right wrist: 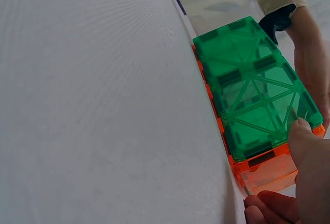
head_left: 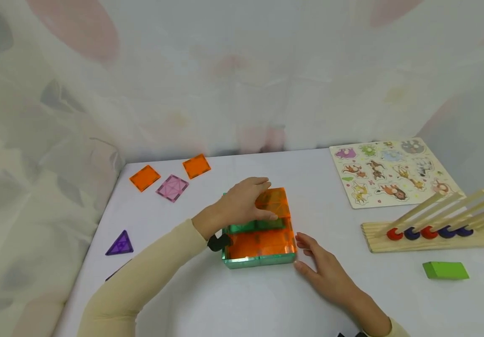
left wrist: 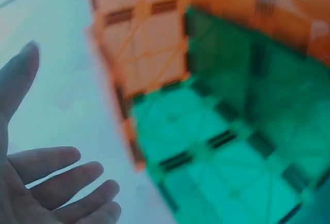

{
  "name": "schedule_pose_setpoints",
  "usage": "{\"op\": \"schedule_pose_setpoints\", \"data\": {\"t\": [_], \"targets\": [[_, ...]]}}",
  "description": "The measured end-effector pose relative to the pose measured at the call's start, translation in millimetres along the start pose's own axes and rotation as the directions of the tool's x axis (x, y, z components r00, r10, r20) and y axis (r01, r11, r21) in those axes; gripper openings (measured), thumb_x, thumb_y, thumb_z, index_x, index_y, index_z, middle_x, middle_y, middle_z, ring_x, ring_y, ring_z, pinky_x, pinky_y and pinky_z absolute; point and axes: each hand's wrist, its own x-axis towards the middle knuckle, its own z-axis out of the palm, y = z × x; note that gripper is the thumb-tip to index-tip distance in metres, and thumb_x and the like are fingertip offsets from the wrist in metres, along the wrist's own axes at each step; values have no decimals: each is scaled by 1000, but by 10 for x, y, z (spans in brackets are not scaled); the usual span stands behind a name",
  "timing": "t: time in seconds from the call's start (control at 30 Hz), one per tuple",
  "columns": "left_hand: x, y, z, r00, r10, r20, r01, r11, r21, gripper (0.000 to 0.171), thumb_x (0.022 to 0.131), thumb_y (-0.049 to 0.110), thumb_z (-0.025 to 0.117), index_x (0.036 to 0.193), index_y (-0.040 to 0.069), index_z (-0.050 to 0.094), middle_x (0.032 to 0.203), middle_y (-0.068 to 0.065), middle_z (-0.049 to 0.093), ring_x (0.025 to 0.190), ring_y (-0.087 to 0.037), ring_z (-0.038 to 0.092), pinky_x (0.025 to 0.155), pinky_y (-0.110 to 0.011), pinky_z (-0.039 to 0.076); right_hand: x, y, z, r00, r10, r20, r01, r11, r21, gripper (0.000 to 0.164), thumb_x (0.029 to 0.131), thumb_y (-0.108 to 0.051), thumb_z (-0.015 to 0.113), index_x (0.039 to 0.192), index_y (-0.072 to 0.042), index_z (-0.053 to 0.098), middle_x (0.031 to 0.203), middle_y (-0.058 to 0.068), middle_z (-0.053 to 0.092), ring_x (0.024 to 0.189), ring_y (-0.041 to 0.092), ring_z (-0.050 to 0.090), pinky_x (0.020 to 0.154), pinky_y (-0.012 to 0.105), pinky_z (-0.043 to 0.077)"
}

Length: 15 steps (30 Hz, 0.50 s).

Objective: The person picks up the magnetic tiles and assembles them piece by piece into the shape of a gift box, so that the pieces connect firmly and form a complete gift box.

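A box-like structure of see-through magnetic tiles stands mid-table, with a green front wall [head_left: 263,260], orange tiles [head_left: 263,243] behind it and an orange panel [head_left: 276,199] at the back. My left hand [head_left: 243,201] reaches over its back left part, fingers spread and nothing held; the green tiles [left wrist: 232,172] look blurred in the left wrist view. Beside the right front corner is my right hand [head_left: 328,276], its fingers loosely bent. In the right wrist view, the thumb [right wrist: 304,136] overlaps the green wall's edge; whether it touches cannot be told.
Two loose orange tiles [head_left: 145,178], a pink tile [head_left: 172,187] and a purple triangle [head_left: 120,244] lie on the left. On the right are an animal puzzle board [head_left: 364,178], a wooden peg stand [head_left: 427,244] with rings, and a green block [head_left: 445,270]. Fabric [head_left: 225,93] hangs behind.
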Motion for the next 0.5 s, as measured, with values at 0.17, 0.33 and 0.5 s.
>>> {"op": "schedule_pose_setpoints", "data": {"t": [0.17, 0.33, 0.5], "targets": [[-92, -228, -260, 989, -55, -139, 45, 996, -78, 70, 92, 50, 58, 143, 3, 44, 150, -12, 41, 140, -29, 37, 116, -45, 29, 6, -16, -11, 1000, 13, -2, -13, 1000, -3, 60, 93, -35, 63, 145, -18, 37, 136, -2, 56, 118, 12, 58, 96, 32, 50], [-256, -875, -429, 914, -280, -294, 243, 957, -156, 54, 94, 33, 60, 136, 0, 52, 141, -17, 51, 130, -34, 48, 109, -48, 38, 9, -21, -8, 1000, 15, -4, -15, 1000, 1, 61, 92, -34, 64, 144, -14, 38, 136, -2, 56, 117, 13, 58, 96, 32, 50], [-558, -1624, -340, 782, -567, -259, 555, 822, -123, 55, 89, 31, 63, 128, -7, 54, 124, -25, 60, 108, -39, 57, 95, -50, 48, 6, -17, 4, 1000, 11, 0, -11, 1000, 6, 60, 92, -33, 64, 144, -15, 39, 134, -3, 57, 116, 13, 58, 95, 31, 51]]}}
